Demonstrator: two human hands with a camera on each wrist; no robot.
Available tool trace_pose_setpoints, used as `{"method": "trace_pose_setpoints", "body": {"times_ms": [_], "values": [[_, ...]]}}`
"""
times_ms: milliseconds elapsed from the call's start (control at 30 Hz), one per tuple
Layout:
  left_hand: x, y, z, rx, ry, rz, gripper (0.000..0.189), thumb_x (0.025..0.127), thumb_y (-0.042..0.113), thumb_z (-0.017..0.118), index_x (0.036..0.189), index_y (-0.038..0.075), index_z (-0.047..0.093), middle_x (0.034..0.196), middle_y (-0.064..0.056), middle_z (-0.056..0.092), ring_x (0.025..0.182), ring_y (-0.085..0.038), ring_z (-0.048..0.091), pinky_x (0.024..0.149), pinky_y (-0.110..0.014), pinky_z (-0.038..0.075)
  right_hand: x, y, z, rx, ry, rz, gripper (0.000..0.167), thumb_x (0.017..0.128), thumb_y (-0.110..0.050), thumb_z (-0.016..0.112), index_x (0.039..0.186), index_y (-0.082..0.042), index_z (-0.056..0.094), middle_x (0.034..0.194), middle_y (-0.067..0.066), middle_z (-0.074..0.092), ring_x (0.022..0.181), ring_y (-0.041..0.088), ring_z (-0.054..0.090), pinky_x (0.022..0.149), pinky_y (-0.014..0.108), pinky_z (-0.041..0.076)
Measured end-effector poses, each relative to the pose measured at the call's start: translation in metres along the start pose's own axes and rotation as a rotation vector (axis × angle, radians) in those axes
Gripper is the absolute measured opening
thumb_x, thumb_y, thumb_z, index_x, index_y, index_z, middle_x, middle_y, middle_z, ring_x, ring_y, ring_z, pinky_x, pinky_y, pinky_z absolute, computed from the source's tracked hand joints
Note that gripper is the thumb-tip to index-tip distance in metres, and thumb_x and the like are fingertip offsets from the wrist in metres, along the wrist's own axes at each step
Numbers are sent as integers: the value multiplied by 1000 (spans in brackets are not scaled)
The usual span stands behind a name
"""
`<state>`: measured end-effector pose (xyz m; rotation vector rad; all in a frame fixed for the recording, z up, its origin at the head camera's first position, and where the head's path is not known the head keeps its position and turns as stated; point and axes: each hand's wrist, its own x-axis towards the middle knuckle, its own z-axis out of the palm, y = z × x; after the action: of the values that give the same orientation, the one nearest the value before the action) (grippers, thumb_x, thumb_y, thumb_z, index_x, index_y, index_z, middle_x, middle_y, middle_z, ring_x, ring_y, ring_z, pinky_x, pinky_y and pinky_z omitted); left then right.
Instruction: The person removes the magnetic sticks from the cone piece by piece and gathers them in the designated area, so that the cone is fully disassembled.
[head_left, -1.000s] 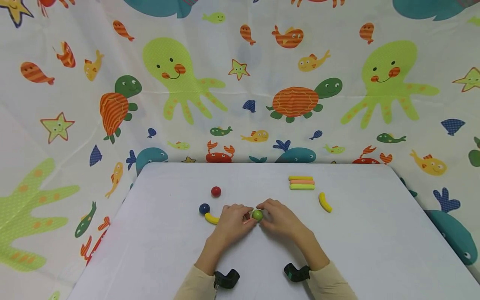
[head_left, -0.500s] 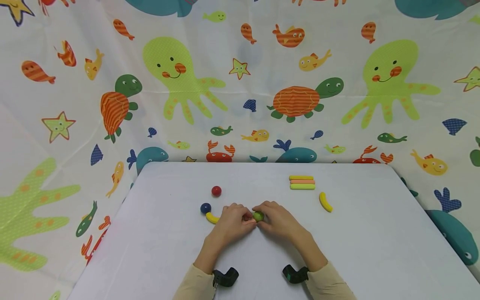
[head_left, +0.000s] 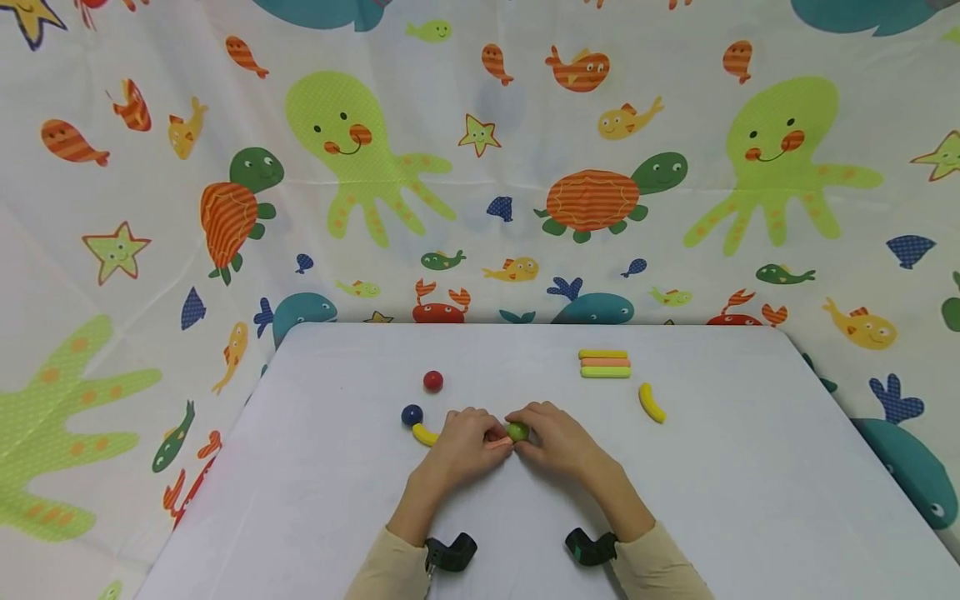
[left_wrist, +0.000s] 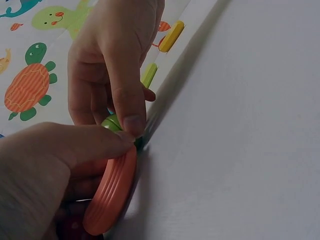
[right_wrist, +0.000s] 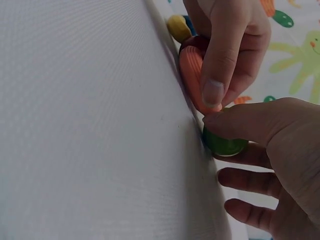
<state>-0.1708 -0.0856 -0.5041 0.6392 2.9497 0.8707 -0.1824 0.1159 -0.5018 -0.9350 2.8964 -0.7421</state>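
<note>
My left hand (head_left: 467, 443) pinches a curved, ridged orange clay-like piece (left_wrist: 114, 192) between thumb and fingers. One end of this piece meets a small green ball (head_left: 517, 431), which my right hand (head_left: 562, 437) holds between thumb and forefinger. In the right wrist view the green ball (right_wrist: 226, 142) sits low by the white surface, and the other right fingers are spread behind it. Both thumbs come together where the orange piece joins the ball. Partly hidden behind the left fingers is a dark red round thing (right_wrist: 201, 43).
On the white table (head_left: 750, 467), a blue ball (head_left: 412, 416) touches a yellow curved piece (head_left: 425, 434) left of the hands. A red ball (head_left: 432, 382) lies farther back. At the back right are three coloured sticks (head_left: 605, 363) and another yellow curved piece (head_left: 652, 403).
The right hand has shifted slightly left and its fingers cover more of the green ball. More of the orange piece shows at the left fingertips. The other things stay put.
</note>
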Motion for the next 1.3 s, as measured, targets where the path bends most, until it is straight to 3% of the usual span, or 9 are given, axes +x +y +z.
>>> {"method": "trace_pose_setpoints", "body": {"times_ms": [1300], "values": [[4, 2, -1, -17, 17, -7, 18, 87, 33, 73, 87, 15, 76, 74, 10, 60, 76, -8, 50, 78, -33, 32, 4, 7, 4, 63, 67, -33, 35, 85, -17, 76, 119, -13, 68, 110, -2, 70, 97, 10, 61, 89, 35, 54]]}}
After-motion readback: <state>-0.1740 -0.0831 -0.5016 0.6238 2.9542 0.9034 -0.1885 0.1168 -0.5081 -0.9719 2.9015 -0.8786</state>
